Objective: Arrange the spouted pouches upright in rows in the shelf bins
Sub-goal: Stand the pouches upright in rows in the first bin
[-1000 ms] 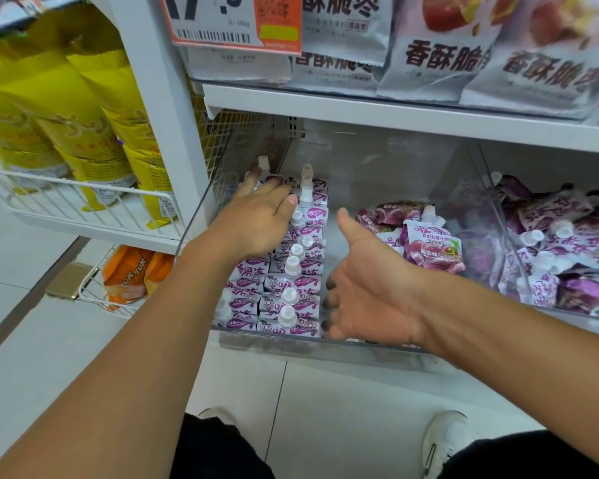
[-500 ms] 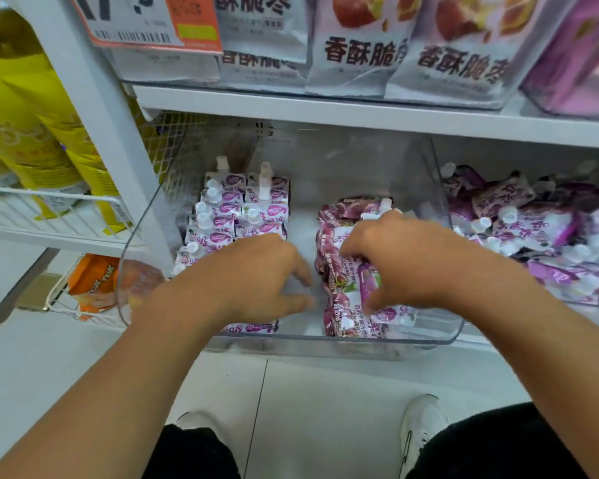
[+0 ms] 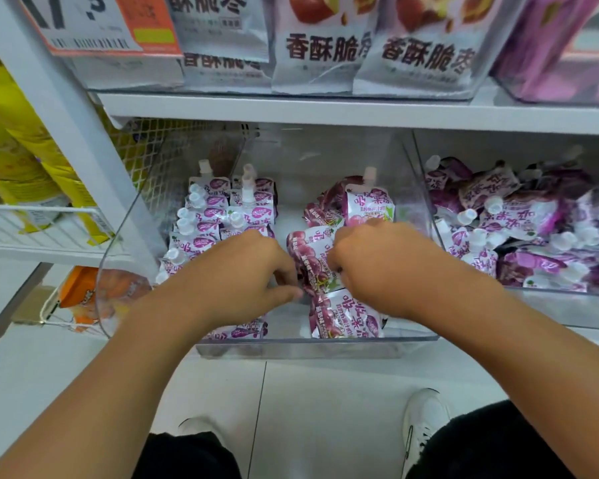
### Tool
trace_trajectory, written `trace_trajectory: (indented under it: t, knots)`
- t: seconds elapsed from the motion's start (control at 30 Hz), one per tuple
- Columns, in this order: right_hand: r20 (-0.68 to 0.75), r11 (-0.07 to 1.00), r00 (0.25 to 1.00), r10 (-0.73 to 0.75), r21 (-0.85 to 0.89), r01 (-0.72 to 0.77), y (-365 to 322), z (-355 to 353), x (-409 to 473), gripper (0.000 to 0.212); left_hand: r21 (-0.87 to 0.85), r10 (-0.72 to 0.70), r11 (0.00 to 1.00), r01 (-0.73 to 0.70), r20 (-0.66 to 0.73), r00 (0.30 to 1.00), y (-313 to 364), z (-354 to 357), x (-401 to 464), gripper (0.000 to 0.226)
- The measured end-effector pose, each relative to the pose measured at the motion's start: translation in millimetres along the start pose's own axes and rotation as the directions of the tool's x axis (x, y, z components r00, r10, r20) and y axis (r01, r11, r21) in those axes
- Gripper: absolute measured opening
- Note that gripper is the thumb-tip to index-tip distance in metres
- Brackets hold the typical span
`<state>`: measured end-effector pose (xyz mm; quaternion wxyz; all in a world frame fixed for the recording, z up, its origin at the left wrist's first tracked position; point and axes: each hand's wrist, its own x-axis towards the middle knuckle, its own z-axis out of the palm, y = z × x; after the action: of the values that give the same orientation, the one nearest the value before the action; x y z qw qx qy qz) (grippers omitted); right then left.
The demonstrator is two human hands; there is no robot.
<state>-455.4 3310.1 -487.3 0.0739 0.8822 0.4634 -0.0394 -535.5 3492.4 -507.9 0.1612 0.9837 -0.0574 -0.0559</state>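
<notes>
The head camera, the only view, looks down into a clear plastic bin [image 3: 325,347] on a white shelf [image 3: 291,110]. On the bin's left side two rows of purple spouted pouches [image 3: 218,216] already stand upright, caps up; on its right side a loose heap of pouches [image 3: 329,257] lies tumbled, with one pouch standing [image 3: 369,205] at the back. The left hand [image 3: 236,274] is curled, its fingers drawn together at the edge of a flat pouch in the heap, and the right hand [image 3: 377,267] grips the same bundle from the other side, fingers closed down over it; how many pouches each hand actually holds I cannot tell. The step in hand seems to be gathering the fallen pouches to begin a third row, so the task looks roughly half done in this bin, while the bin to the right [image 3: 519,229] holds a jumble not yet sorted. The next move likely calls for lifting the bundle, turning the spouts upward and seating it snugly beside the standing rows so nothing topples. On the upper shelf, silver bags [image 3: 325,46] read 香酥脆; an orange price tag [image 3: 97,22] shows part of a number, perhaps 17. The pouch print is too small to read.
</notes>
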Motion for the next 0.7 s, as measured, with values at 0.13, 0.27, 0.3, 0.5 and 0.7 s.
trace_trajectory:
  t: [0.13,0.27,0.3,0.5,0.7]
  knots:
    - [0.073,0.983,0.993,0.089,0.154,-0.099,19,-6,2,0.024,-0.008,-0.082,0.997,0.082,-0.217,0.973,6,2,6,0.029]
    - [0.120,0.970,0.984,0.135,0.188,-0.156,11,-9,-4,0.022,-0.011,-0.139,0.990,0.141,-0.266,0.954,9,3,8,0.049]
    - [0.078,0.958,0.982,0.171,0.220,-0.184,13,-11,-5,0.020,-0.022,-0.139,0.990,0.138,-0.237,0.961,10,2,8,0.055]
    - [0.073,0.320,0.880,0.469,0.915,-0.246,27,-33,-7,0.010,-0.191,-0.126,0.978,0.083,-0.229,0.965,25,-2,0,0.078]
    - [0.362,-0.378,0.910,0.204,0.886,-0.268,15,-16,1,0.016,-0.006,0.020,1.000,-0.025,-0.456,0.890,20,-8,-2,0.027]
